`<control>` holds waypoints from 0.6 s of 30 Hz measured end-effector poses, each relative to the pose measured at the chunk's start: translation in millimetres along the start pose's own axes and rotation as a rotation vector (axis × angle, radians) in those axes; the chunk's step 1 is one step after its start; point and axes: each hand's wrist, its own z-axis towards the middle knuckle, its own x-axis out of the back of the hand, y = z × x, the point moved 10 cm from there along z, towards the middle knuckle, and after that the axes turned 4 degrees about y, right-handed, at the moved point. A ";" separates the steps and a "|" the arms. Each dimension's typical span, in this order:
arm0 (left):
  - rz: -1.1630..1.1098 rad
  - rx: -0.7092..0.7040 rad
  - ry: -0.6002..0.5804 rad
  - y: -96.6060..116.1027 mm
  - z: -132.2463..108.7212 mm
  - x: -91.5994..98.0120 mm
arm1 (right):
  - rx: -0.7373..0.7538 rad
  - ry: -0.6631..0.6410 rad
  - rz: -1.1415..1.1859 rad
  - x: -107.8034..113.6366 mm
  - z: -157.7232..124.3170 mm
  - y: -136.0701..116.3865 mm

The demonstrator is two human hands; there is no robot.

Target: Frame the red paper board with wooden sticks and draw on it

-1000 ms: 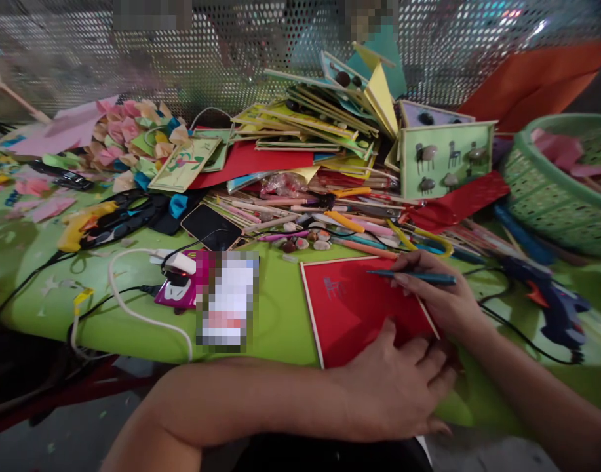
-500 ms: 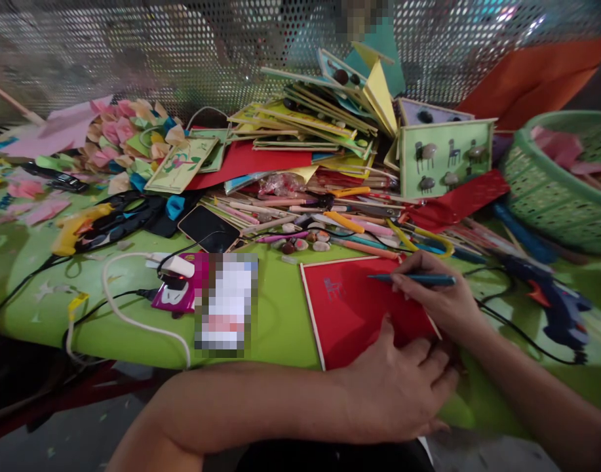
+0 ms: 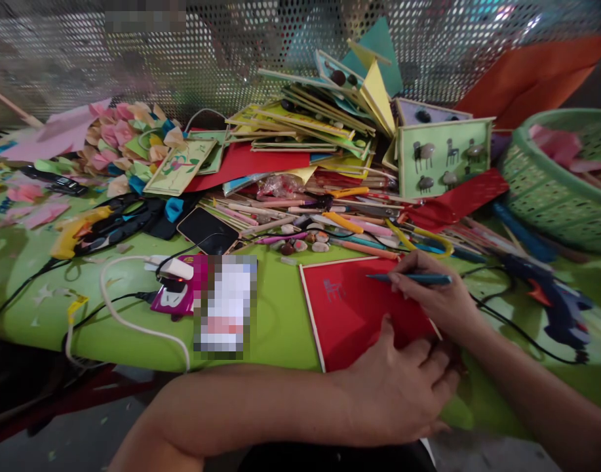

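Note:
A red card (image 3: 324, 328) edged with thin pale sticks lies on the green table in front of me. A small dark drawing (image 3: 334, 290) of a chair-like shape is on its upper left. My right hand (image 3: 423, 282) pinches a blue pen (image 3: 430, 279), its tip pointing left over the upper part of the card; whether it touches the surface I cannot tell. Across the card's lower right lies my left hand (image 3: 403, 380), fingers spread, pressing on the card and its edge. The hand covers the card's lower right corner.
A lit phone (image 3: 226, 305) and a purple power strip (image 3: 179, 288) lie left. Behind are pens, pebbles (image 3: 320, 246) and stacked framed cards (image 3: 300, 124). At right stand a blue glue gun (image 3: 558, 308) and a green basket (image 3: 565, 170); a yellow glue gun (image 3: 78, 229) is far left.
Both hands and the pen stay almost in place. The view has shifted very slightly. Behind the perforated screen, a blurred patch has moved from the upper middle to the upper left.

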 end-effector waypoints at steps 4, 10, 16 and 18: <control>-0.013 0.003 0.009 -1.2 0.4 2.9 | 0.015 0.005 0.012 -0.4 0.2 -2.4; -0.031 0.016 0.002 -2.5 0.9 3.7 | -0.010 0.018 0.050 -0.9 1.0 1.6; -0.031 0.012 0.007 -2.5 1.3 3.1 | -0.002 0.003 0.030 -1.2 2.4 0.8; -0.035 0.008 0.002 -1.9 1.6 3.0 | 0.000 -0.004 0.019 -1.1 2.2 -0.9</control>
